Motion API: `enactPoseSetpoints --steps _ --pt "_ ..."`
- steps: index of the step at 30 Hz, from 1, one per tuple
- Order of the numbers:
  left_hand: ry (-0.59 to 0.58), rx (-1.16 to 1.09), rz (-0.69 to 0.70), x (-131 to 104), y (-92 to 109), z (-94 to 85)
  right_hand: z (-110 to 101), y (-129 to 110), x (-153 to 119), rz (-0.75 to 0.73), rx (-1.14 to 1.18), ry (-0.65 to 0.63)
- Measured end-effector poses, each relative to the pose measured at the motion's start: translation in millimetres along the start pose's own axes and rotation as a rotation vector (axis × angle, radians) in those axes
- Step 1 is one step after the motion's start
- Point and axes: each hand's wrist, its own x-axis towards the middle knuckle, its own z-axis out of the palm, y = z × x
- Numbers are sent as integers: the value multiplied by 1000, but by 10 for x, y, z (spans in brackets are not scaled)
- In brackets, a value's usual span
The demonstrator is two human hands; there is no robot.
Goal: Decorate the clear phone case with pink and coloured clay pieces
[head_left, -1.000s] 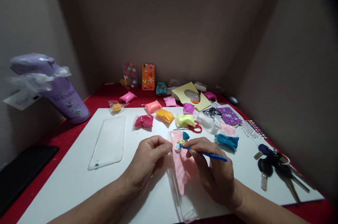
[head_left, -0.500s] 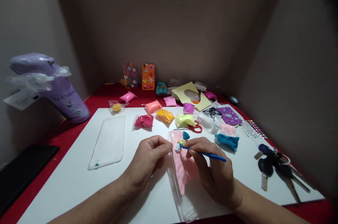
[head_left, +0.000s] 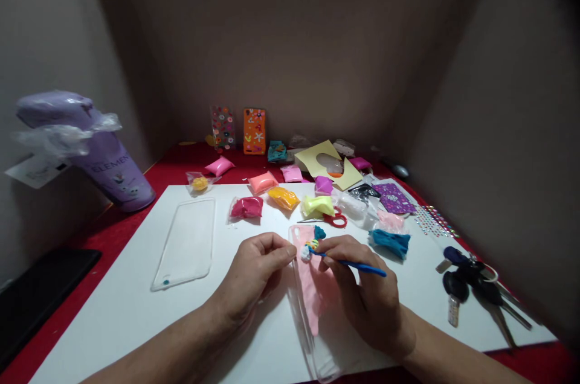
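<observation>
A clear phone case (head_left: pixel 308 352) lies on the white board, its upper part covered with pink clay (head_left: pixel 310 296). Small pieces of clay sit near its top: a teal one (head_left: pixel 319 232), a white one (head_left: pixel 305 253) and a striped yellow one (head_left: pixel 312 244). My right hand (head_left: pixel 365 290) grips a blue modelling tool (head_left: pixel 362 266) like a pen, its tip at the white and striped pieces. Thumb and forefinger of my left hand (head_left: pixel 258 272) are pinched at the case's left edge; its other fingers are curled under and partly hidden.
Another clear case (head_left: pixel 185 245) lies left. Behind the hands are red-handled scissors (head_left: pixel 335 219) and several clay packets, including a yellow one (head_left: pixel 318 206). Keys (head_left: pixel 475 284) lie right. A purple wrapped tumbler (head_left: pixel 113 160) stands left, and a decorated orange case (head_left: pixel 254 131) leans at the back.
The blue tool's rear end has shifted very slightly left with my right hand. My left hand stays in place at the case's edge.
</observation>
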Motion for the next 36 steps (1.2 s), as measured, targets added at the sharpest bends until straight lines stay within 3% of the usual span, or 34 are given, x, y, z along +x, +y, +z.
enactPoseSetpoints --steps 9,17,36 --pt "5 -3 9 12 -8 -6 10 -12 9 -7 33 16" --pt "45 -15 -11 -8 11 0 2 -84 16 -48 58 165" --pt "22 -23 -8 -6 9 -5 3 -27 16 -61 91 50"
